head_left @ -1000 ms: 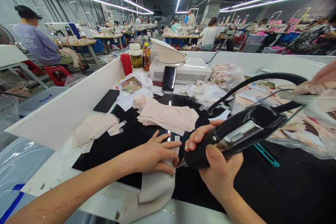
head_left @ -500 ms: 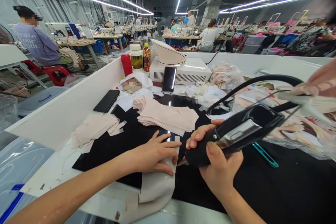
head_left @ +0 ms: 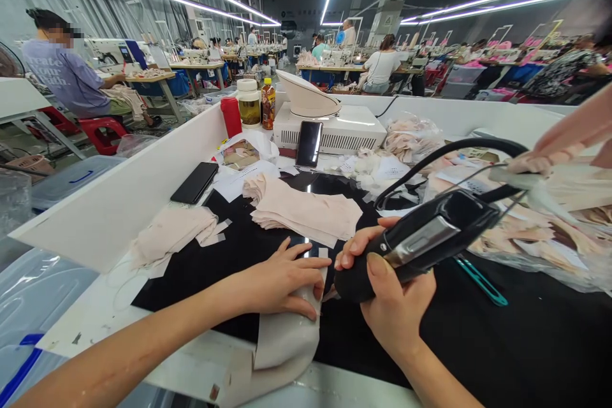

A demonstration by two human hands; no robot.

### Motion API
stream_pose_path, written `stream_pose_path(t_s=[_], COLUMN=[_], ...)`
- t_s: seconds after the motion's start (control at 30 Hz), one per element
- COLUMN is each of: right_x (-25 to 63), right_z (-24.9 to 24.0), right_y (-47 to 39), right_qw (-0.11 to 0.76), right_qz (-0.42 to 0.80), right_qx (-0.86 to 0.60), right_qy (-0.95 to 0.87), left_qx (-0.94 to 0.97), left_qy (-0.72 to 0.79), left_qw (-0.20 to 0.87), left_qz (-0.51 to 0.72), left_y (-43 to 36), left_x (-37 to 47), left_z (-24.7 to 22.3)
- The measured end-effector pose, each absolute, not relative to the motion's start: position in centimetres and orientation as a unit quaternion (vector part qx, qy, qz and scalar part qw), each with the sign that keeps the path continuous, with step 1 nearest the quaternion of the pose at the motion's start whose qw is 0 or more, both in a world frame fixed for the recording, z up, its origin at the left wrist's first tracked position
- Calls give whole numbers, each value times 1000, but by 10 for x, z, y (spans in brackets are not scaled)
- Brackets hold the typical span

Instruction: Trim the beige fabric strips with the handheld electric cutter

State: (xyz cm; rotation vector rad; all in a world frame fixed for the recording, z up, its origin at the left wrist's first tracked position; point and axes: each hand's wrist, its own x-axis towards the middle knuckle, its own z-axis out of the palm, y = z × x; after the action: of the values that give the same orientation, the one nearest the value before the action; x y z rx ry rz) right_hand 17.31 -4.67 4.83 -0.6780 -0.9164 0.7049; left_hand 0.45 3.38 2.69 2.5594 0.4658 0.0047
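Observation:
My left hand [head_left: 289, 280] lies with fingers spread on a pale, glossy fabric piece [head_left: 287, 338], pressing it to the black mat [head_left: 478, 344]. The piece's lower end curves over the front edge of the table. My right hand [head_left: 394, 293] is wrapped around a black corded hand tool [head_left: 425, 242] with a silver plate on its side. The tool's working end points down and left beside the fabric, hidden behind its body and my fingers. Past my left hand lies a stack of pale pink fabric pieces [head_left: 306, 207], and a smaller stack [head_left: 176, 233] sits to the left.
A thick black cable [head_left: 444, 150] loops up at the right to a pale, blurred tie [head_left: 521, 169]. Teal thread snips [head_left: 480, 280] rest on the mat. Two phones, a vented white box [head_left: 329, 127] and bagged fabric [head_left: 530, 236] stand around. White side walls edge the table.
The tool and my right hand have shifted slightly left. The cable and its tie have swung left too. My left hand and the fabric have stayed in place.

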Motion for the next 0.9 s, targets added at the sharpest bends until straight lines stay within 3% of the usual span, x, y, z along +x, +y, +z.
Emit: stream_pose_path(t_s=[0.13,0.3,0.43,0.9], right_x=[177,184,188,196], right_z=[52,59,64,63], right_y=[-47,-46,-44,-54], right_qw=[781,786,782,761], right_qz=[324,306,307,322], right_qx=[-324,-327,-337,-326], right_qy=[-425,-427,-425,-459], left_qx=[956,943,961,978], left_qy=[185,253,243,73], left_qw=[216,63,-14,88], left_qz=[69,205,130,173], left_y=[25,-16,-41,11], left_x=[-4,-19,-24,-50], left_z=[24,21,8,23])
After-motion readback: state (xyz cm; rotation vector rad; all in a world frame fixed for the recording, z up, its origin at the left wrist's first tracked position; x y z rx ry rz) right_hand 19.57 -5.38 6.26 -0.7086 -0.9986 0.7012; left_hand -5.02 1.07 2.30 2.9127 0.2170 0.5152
